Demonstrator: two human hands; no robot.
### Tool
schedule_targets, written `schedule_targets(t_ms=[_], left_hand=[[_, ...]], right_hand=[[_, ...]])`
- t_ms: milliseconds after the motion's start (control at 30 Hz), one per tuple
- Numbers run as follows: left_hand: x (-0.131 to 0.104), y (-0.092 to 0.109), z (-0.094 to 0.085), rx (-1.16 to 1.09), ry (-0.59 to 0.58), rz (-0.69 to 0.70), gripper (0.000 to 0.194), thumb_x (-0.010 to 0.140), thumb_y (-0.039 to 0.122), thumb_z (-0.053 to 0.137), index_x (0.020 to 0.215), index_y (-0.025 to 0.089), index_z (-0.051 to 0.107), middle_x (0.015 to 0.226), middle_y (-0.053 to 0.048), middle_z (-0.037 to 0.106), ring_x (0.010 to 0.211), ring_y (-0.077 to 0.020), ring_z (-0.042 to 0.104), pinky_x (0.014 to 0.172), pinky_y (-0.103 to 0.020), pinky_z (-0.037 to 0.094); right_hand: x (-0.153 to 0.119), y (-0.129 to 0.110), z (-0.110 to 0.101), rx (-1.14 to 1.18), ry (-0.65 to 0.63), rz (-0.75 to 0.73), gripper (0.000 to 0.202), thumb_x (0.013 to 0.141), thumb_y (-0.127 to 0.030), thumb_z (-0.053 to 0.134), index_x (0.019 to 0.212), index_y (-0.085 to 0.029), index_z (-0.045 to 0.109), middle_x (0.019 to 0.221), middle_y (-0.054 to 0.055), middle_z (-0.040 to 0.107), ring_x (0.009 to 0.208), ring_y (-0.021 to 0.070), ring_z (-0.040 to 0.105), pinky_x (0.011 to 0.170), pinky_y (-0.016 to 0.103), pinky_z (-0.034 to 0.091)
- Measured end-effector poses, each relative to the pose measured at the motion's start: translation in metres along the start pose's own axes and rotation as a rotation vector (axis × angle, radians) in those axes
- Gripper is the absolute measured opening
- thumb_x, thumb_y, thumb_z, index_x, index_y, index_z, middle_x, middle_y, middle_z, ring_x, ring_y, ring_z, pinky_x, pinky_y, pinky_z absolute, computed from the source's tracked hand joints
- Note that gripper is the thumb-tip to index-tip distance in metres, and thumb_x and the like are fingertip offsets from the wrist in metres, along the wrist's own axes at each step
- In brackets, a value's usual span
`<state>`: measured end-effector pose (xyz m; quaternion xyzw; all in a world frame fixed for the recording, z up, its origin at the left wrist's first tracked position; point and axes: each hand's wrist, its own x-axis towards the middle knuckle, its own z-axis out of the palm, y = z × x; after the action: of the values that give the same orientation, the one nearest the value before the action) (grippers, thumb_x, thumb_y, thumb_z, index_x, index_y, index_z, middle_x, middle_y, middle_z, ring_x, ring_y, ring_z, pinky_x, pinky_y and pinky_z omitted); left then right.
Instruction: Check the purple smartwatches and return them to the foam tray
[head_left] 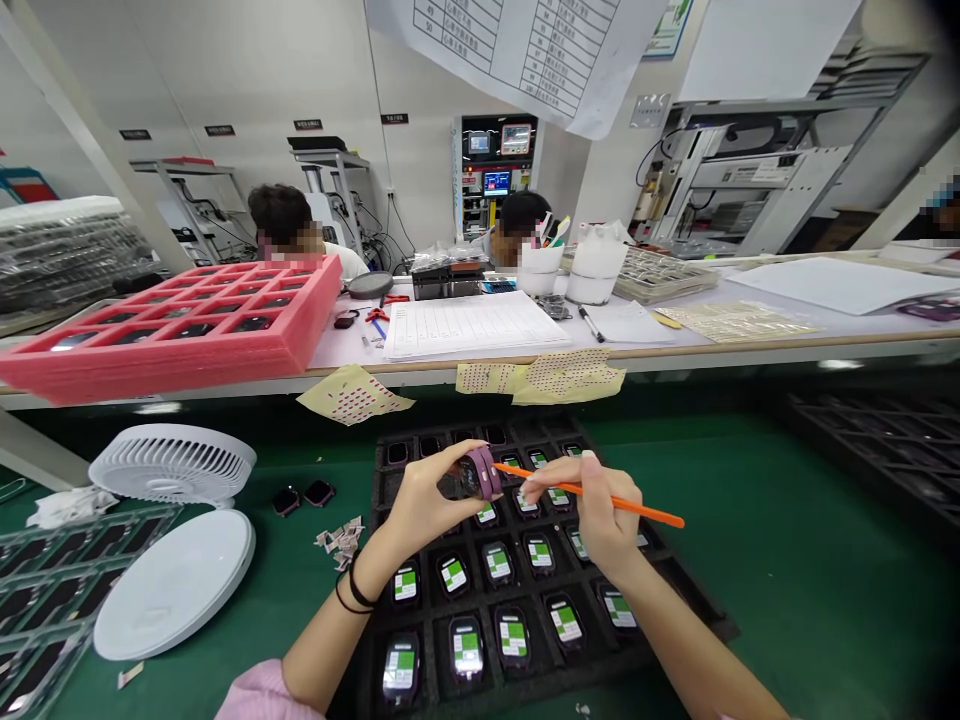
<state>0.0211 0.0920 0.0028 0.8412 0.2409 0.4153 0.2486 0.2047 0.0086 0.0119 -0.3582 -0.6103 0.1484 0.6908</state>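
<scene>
My left hand [424, 495] pinches a purple smartwatch case [486, 474] between thumb and fingers, tipped on edge with its side buttons facing right. My right hand [606, 515] grips a slim orange stick [649, 513] like a pen. Its thin tip meets or nearly meets the side of the watch case; contact is too fine to tell. Beneath both hands lies a black foam tray [430, 650], its compartments holding several watches [512, 637] with green-and-white screens. Toward the tray's far edge, some watches show dark screens.
A white fan [176, 580] stands left, beside a clear tray of dark parts [60, 585]. Two dark watch pieces [302, 496] and small scraps [342, 541] lie on the green mat. A raised shelf bears a pink foam tray [311, 330] and papers [480, 325]. Co-workers [281, 215] sit beyond.
</scene>
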Motion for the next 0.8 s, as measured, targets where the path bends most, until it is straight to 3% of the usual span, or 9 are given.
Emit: schedule_targets(t_ms=[300, 800], left_hand=[[0.0028, 0.0061, 0.0, 0.015, -0.041, 0.0, 0.052, 0.068, 0.015, 0.075, 0.117, 0.019, 0.058, 0.105, -0.003, 0.072, 0.089, -0.0171, 0.069, 0.08, -0.025, 0.054], [0.002, 0.0051, 0.0004, 0.025, -0.044, -0.011, 0.051, 0.068, 0.016, 0.073, 0.117, 0.02, 0.059, 0.104, -0.004, 0.072, 0.083, -0.0168, 0.069, 0.075, -0.024, 0.055]], right_hand=[[-0.0014, -0.0046, -0.0008, 0.115, -0.046, 0.039, 0.046, 0.099, -0.024, 0.033, 0.085, -0.023, 0.076, 0.068, 0.004, 0.073, 0.06, 0.018, 0.067, 0.061, 0.035, 0.054], [-0.002, -0.0044, 0.0001, 0.088, -0.042, 0.029, 0.046, 0.099, -0.024, 0.032, 0.085, -0.024, 0.076, 0.07, 0.004, 0.074, 0.06, 0.0176, 0.067, 0.06, 0.034, 0.052]])
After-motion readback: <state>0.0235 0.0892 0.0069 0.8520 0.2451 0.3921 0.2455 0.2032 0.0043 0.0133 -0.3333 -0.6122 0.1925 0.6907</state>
